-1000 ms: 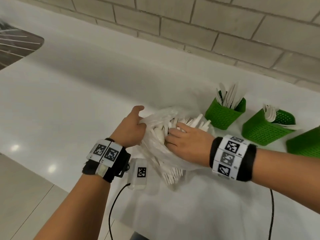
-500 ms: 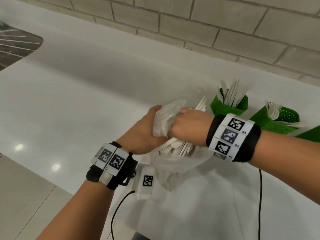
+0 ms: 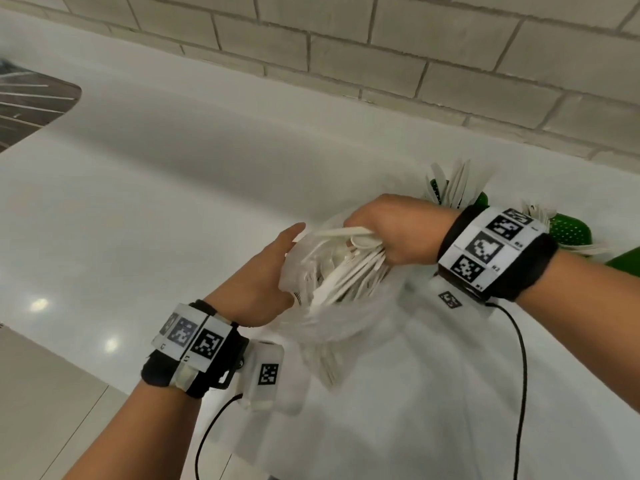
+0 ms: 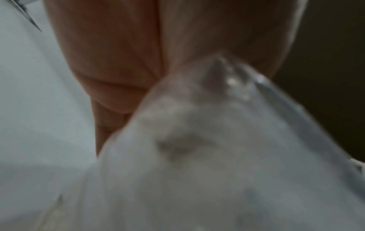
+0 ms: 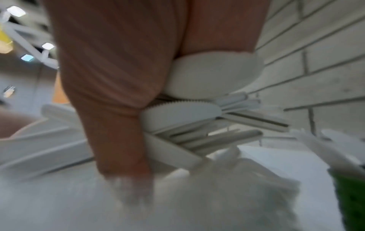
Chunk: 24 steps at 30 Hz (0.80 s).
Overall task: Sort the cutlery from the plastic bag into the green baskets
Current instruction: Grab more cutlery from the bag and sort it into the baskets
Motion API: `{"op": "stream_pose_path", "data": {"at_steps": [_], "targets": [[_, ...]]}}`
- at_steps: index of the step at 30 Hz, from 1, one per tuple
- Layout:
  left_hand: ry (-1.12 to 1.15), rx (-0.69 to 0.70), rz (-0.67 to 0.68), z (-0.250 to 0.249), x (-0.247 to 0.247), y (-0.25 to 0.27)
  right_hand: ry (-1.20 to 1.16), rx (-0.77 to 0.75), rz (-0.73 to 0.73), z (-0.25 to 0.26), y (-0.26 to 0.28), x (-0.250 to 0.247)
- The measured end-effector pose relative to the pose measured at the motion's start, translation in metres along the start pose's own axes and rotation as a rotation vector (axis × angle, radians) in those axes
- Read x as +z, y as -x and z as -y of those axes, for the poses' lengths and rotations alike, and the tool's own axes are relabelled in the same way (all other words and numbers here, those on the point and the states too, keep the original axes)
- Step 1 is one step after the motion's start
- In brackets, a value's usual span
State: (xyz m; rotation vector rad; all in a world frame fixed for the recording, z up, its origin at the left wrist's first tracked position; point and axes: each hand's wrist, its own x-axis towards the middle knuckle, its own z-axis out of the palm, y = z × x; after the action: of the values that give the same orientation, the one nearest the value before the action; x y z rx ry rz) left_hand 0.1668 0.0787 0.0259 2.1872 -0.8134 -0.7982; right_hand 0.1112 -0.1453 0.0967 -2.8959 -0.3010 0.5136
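A clear plastic bag (image 3: 332,320) of white plastic cutlery hangs above the white counter. My left hand (image 3: 266,275) grips the bag's rim on its left side; up close, the bag (image 4: 197,156) bunches against the palm. My right hand (image 3: 391,233) holds a bundle of white cutlery (image 3: 349,265) at the bag's mouth. In the right wrist view the bundle (image 5: 197,109) shows a spoon bowl, a serrated knife and several handles. Green baskets (image 3: 571,230) with white cutlery stand behind my right wrist, mostly hidden by it.
A brick wall (image 3: 381,57) runs along the back of the white counter (image 3: 156,188). A dark ribbed surface (image 3: 31,98) lies at the far left. Black cables (image 3: 519,375) trail from both wrists over the counter's front part.
Both hands have lifted the bag off the counter. My right hand has closed on a bundle of cutlery and risen toward the bag's mouth.
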Motion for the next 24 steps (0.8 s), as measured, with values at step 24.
{"op": "stream_pose_path", "data": {"at_steps": [24], "targets": [[0.549, 0.386, -0.339, -0.068, 0.038, -0.031, -1.022, 0.176, -0.605, 0.026, -0.006, 0.074]]}}
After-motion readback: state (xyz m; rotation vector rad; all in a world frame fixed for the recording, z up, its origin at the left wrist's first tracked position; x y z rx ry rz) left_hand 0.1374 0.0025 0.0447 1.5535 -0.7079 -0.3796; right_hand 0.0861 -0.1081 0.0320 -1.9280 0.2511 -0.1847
